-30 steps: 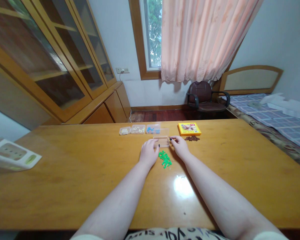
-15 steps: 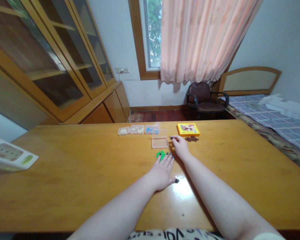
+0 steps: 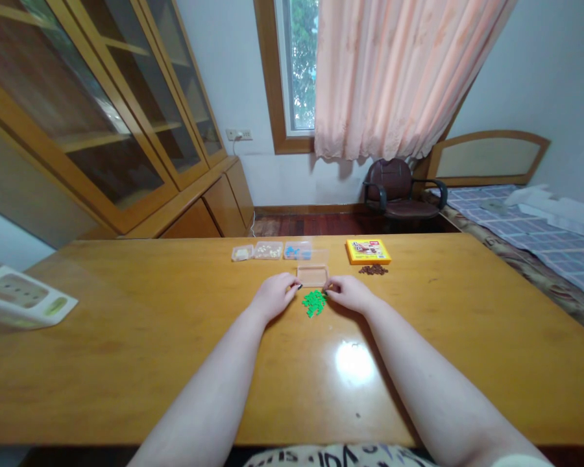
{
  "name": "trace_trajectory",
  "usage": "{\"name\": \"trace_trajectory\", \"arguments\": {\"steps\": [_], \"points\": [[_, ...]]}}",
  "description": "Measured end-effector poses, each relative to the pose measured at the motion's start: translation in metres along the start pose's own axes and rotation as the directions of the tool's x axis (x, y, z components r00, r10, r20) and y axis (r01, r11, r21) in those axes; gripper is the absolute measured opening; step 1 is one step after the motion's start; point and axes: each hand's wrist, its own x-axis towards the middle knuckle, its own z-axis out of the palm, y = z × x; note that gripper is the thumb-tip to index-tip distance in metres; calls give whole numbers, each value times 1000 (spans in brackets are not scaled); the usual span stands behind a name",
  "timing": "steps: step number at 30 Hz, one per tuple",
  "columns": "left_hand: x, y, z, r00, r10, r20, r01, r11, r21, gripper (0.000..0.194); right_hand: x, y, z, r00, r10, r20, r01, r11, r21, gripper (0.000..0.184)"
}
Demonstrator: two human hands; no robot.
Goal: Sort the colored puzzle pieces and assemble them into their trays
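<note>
head | L hand (image 3: pixel 274 296), R hand (image 3: pixel 350 293) flank green bits (image 3: pixel 314 303) | by clear box (image 3: pixel 312 275) | fingers curled, grip can't tell

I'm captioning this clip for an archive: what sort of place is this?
Probably a bedroom in a home: a bed with a blue checked cover, a dark brown swivel armchair, and a glass-fronted wooden cabinet.

Both forearms (image 3: pixel 209 383) are bare, with nothing worn at the wrists. The garment (image 3: pixel 335 458) is pale cloth printed with large black lettering (only its upper part shows). A pale sleeve (image 3: pixel 520 461) edges the right arm, and the fingernails (image 3: pixel 300 286) of the left hand (image 3: pixel 274 296) and right hand (image 3: pixel 350 293) are painted dark.
</note>
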Motion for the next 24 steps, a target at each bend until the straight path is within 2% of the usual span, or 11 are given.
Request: {"name": "trace_trajectory", "arguments": {"steps": [3,6,13,18,24], "points": [[0,-8,18,1000,23,6,-22,996,-84,21,-2,-1,-2,999,-29,32,30,999,-26,18],[2,-10,25,1000,31,2,-31,993,-114,21,-2,0,-2,997,-41,67,44,998,-33,20],[0,-12,25,989,94,114,-79,988,-131,17,-2,1,-3,998,-32,52,36,995,-92,19],[1,-12,24,989,68,130,-52,991,-122,18,-2,1,-4,1000,-3,16,3,999,-32,21],[1,-10,23,988,50,146,-32,992,-122,16,-2,0,-5,999,8,31,-6,999,-50,22]]}}
